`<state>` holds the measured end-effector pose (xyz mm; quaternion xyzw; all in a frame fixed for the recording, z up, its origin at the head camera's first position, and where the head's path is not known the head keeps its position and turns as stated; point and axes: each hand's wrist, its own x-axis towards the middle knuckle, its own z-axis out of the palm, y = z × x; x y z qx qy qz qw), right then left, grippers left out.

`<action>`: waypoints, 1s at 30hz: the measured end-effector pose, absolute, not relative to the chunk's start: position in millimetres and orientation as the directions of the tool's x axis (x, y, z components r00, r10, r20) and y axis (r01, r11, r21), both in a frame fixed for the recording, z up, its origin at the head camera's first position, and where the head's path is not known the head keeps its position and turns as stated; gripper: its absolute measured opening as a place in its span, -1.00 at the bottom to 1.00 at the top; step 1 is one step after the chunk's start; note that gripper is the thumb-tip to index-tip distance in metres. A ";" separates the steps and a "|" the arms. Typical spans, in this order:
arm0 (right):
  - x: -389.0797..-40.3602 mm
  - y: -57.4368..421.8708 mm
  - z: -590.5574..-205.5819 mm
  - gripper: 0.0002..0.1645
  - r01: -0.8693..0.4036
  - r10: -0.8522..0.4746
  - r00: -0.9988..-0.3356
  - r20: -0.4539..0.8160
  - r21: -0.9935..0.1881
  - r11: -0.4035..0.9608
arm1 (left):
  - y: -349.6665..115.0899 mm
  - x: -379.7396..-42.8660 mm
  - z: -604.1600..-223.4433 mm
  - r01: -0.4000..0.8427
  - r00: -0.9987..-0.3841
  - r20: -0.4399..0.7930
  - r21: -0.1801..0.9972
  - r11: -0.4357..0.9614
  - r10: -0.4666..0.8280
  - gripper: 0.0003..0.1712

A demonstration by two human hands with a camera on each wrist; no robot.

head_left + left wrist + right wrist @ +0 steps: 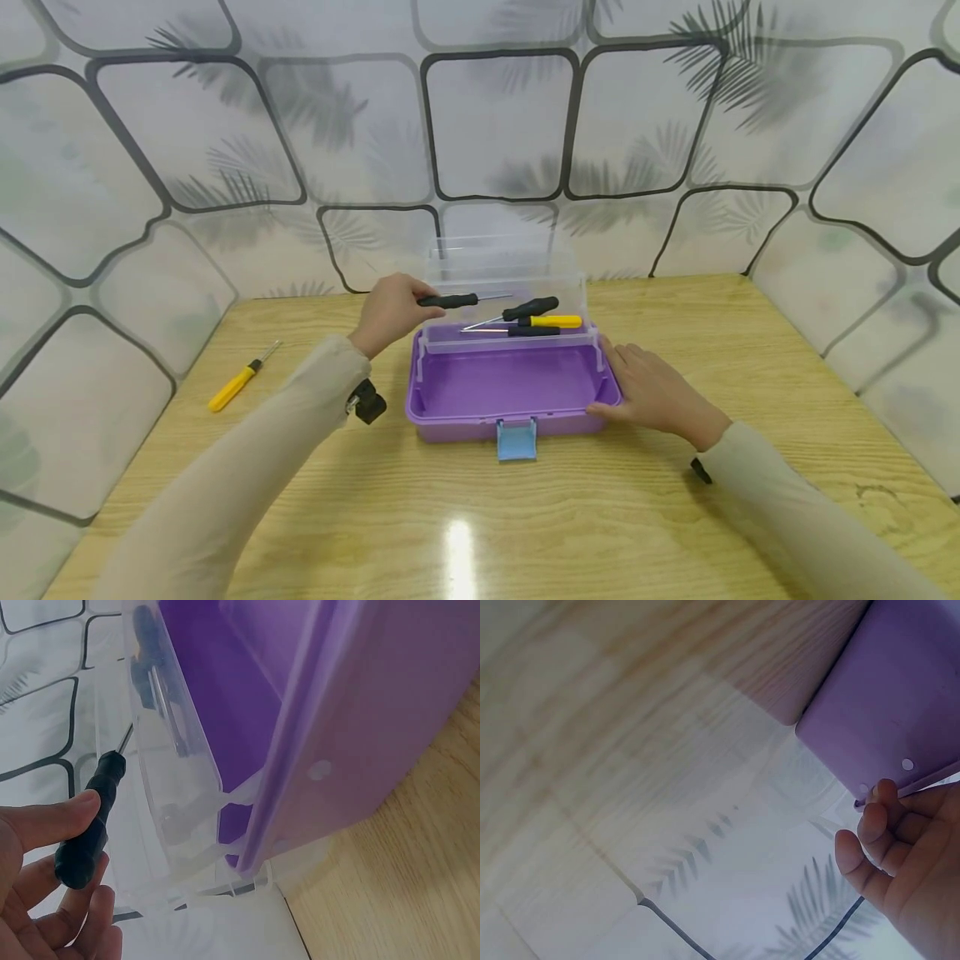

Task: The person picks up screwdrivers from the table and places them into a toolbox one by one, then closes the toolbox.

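My left hand (396,310) holds a black-handled screwdriver (450,301) by its handle, between thumb and fingers. Its thin shaft points right, over the raised clear tray of a purple toolbox (480,429). In the left wrist view the thumb presses along the dark handle (91,817), beside the clear tray (169,750). Several other screwdrivers lie in that tray, among them a yellow-handled screwdriver (555,321) and a black-handled screwdriver (531,309). At the toolbox's right end, my right hand (648,387) grips the rim, thumb near the front corner. The right wrist view shows its fingers (874,825) bent by the rim.
A yellow screwdriver (238,383) lies on the wooden table (337,517) at the left. The toolbox's transparent lid (502,250) stands raised at the back, near a patterned wall (495,125). A light blue latch (517,440) hangs down at the front.
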<state>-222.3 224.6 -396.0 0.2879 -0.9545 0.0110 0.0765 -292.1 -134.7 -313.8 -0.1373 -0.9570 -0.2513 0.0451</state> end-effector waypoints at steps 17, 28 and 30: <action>-222.9 226.0 -397.6 0.27 -0.544 -0.540 -0.828 0.151 0.015 0.839 | -118.7 -300.0 -315.9 0.278 -0.961 0.123 0.453 0.847 0.249 -0.67; -223.5 226.0 -397.2 0.26 -0.564 -0.562 -0.811 0.166 0.037 0.825 | -113.0 -301.8 -318.2 0.267 -0.964 0.117 0.416 0.869 0.240 -0.66; -223.5 225.8 -397.0 0.26 -0.564 -0.561 -0.811 0.165 0.035 0.825 | -112.3 -302.1 -318.5 0.269 -0.963 0.120 0.414 0.870 0.241 -0.67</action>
